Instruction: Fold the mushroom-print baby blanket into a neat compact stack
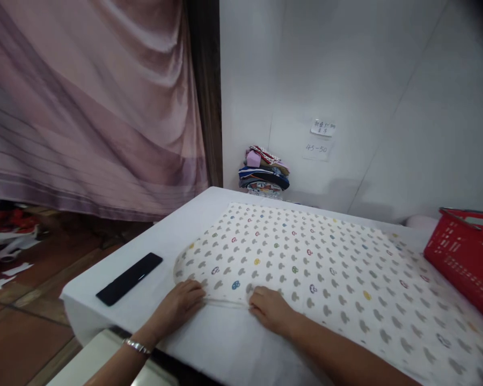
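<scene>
A white cloth printed with grey and coloured mushrooms lies spread flat across the white-covered table. Its near left corner is rounded. At this corner my left hand, with a silver bracelet on the wrist, has its fingers curled on the cloth's near edge. Farther right along the same edge, my right hand pinches the cloth between thumb and fingers. Between the two hands the edge runs almost straight. Parts of the fingertips are hidden.
A flat black object lies on the table at left. The red plastic basket stands at the right. Behind the table is a stack of folded fabrics against the white wall. A pink curtain hangs at left above scraps on the tiled floor.
</scene>
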A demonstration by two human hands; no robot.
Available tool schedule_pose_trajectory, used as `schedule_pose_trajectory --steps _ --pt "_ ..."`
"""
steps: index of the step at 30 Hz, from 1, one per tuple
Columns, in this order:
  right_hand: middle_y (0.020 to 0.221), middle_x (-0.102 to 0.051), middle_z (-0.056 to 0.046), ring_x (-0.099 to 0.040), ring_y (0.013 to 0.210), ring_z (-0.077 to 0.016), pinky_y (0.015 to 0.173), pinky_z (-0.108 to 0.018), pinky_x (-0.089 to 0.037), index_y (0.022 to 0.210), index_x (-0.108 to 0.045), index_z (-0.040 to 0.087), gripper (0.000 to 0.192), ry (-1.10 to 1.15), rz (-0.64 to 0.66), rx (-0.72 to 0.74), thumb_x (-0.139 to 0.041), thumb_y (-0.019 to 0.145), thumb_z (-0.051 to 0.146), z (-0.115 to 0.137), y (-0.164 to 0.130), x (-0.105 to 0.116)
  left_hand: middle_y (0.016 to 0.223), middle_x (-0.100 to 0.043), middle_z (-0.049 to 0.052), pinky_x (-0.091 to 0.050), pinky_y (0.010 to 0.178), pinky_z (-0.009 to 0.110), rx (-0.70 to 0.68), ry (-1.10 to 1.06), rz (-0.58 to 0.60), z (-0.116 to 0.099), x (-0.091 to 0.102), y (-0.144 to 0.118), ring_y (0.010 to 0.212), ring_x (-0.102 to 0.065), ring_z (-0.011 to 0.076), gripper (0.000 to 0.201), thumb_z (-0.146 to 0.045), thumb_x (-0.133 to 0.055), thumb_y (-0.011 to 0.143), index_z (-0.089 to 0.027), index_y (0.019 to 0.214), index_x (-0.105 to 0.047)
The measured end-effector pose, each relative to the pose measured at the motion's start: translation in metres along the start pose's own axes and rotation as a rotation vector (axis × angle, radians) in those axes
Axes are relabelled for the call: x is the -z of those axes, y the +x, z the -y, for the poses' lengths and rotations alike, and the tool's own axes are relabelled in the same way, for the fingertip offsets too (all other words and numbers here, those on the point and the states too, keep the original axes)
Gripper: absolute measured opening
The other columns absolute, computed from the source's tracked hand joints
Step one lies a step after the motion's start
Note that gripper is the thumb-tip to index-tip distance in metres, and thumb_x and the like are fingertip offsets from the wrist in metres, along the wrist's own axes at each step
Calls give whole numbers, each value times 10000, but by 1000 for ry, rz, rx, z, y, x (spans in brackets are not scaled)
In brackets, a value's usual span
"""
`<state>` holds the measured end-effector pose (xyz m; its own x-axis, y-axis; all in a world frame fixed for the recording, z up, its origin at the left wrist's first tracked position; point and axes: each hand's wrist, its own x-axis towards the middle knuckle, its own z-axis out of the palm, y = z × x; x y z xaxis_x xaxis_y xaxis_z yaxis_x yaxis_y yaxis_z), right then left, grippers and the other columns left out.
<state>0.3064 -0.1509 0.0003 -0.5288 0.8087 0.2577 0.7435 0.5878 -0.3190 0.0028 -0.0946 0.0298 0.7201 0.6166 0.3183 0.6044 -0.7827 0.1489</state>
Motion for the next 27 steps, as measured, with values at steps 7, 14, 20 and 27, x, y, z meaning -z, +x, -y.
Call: schedule_pose_trajectory --steps 7,14,20,27 --pt "837 -583 -36 -522 764 -181 626 -284 -393 772 -521 227 135 -118 -44 22 -427 866 208 -11 -32 12 989 -664 39 -492 795 302 -38 162 -50 16 -14 -5 898 -611 168 274 -238 -379 922 -229 966 -648" --pt "872 -617 -58 -529 806 -171 678 -268 -420 868 -629 198 230 -160 -38 -137 -402 903 205 -33 -105 51 975 -669 64 -482 829 331 -53 154 -66 19 -26 -1 922 -609 197 261 -317 -436 903 -210 954 -668" --pt "942 -641 -92 -550 876 -186 741 -299 -461 958 -667 196 248 -170 -72 -265 -425 915 232 -46 -160 70 1012 -652 86 -464 837 354 -118 38 -12 -25 -40 36 946 -579 208 302 -335 -409 921 -191 1029 -652" --pt "983 -647 -108 -563 902 -209 771 -335 -470 995 -681 193 262 -221 -108 -310 -436 915 238 -49 -184 71 1016 -637 76 -443 788 344 -170 4 69 -67 -55 70 947 -549 205 284 -302 -396 931 -196 1018 -644"
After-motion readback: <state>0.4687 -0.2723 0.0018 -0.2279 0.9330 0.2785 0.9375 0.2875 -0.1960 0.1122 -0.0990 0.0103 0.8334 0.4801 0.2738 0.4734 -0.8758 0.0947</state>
